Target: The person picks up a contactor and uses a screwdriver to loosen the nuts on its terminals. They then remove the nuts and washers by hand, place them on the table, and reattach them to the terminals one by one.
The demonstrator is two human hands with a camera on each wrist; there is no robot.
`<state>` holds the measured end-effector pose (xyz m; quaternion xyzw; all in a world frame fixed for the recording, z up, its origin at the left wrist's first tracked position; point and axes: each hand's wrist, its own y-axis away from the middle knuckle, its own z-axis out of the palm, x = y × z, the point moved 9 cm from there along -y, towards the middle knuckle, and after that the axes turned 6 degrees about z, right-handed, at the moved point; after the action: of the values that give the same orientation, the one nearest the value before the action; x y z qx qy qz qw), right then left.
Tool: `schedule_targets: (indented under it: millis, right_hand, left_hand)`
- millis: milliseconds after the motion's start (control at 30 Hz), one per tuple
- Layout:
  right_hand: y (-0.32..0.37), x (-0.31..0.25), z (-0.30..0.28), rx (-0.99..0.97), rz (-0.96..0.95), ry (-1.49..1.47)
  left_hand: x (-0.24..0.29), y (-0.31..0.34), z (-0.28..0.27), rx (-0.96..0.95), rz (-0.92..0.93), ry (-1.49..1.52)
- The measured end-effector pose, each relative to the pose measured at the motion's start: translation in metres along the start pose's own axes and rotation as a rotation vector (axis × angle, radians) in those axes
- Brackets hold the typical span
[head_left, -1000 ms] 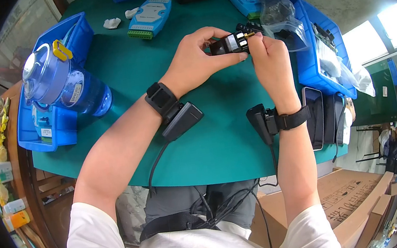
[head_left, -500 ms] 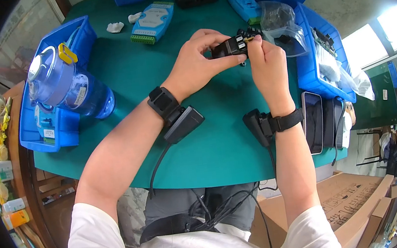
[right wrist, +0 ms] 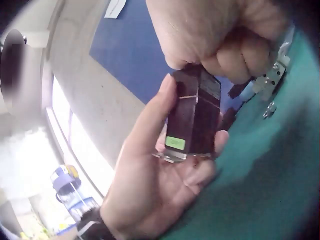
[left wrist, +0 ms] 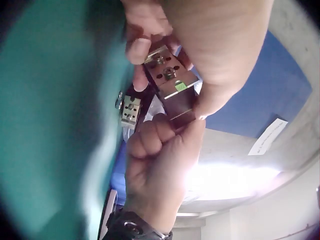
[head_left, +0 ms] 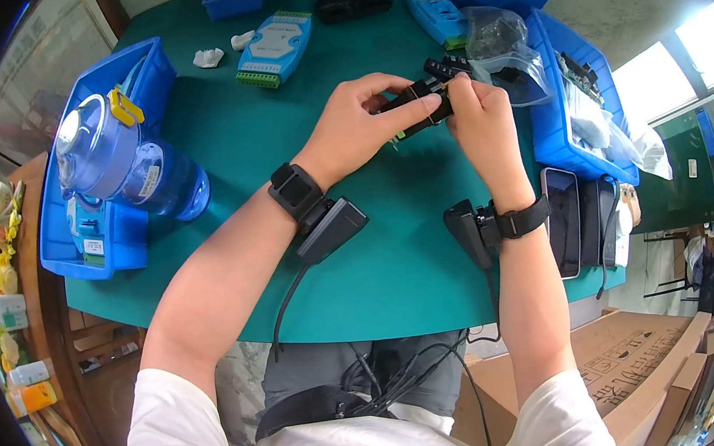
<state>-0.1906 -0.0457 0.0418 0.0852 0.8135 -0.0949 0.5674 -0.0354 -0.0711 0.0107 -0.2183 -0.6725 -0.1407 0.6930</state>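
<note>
My left hand grips a black box-shaped module, thumb along one side and fingers round the other. A green sticker is on its dark side, and a metal plate with screws and holes caps one end. The right hand has its fingers curled and pinches at the opposite end of the module. Those fingers hide what lies between them; I cannot tell if they hold a small part too. Just past the hands lies another black piece with a metal plate on the green table.
Blue bins stand at right and left, a blue water bottle by the left one. Light-blue modules with green terminals lie at the back. A clear plastic bag is beyond the right hand, a phone beside the right wrist.
The black module has turned in my hands: its end with white and brass-coloured parts showed before, and now a dark side faces up. Both hands sit slightly lower in the head view.
</note>
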Motion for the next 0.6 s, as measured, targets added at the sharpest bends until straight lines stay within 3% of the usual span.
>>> schedule_targets:
  millis: [67,167,267,367,467,567,600]
  right_hand:
    - [0.002,0.006,0.000,-0.022,0.125,-0.073]
    - [0.004,0.017,0.003,-0.051,0.320,-0.308]
    - [0.004,0.021,0.004,-0.065,0.335,-0.457]
    - [0.003,0.021,0.004,-0.057,0.345,-0.390]
    - [-0.009,0.015,-0.007,0.009,0.042,0.005]
    - [0.008,-0.025,-0.007,0.083,-0.295,0.358]
    - [0.009,-0.026,-0.008,0.095,-0.265,0.391]
  left_hand:
    - [0.000,-0.001,0.000,-0.039,-0.015,0.007]
    - [0.011,0.002,0.011,-0.081,0.214,0.110]
    - [0.018,0.005,0.008,-0.003,0.324,-0.113]
    - [0.024,0.003,0.008,-0.028,0.355,-0.231]
    - [0.031,0.003,0.003,0.027,0.391,-0.270]
    - [0.020,-0.001,-0.005,0.085,0.292,-0.176]
    - [0.021,-0.001,-0.007,0.101,0.295,-0.194]
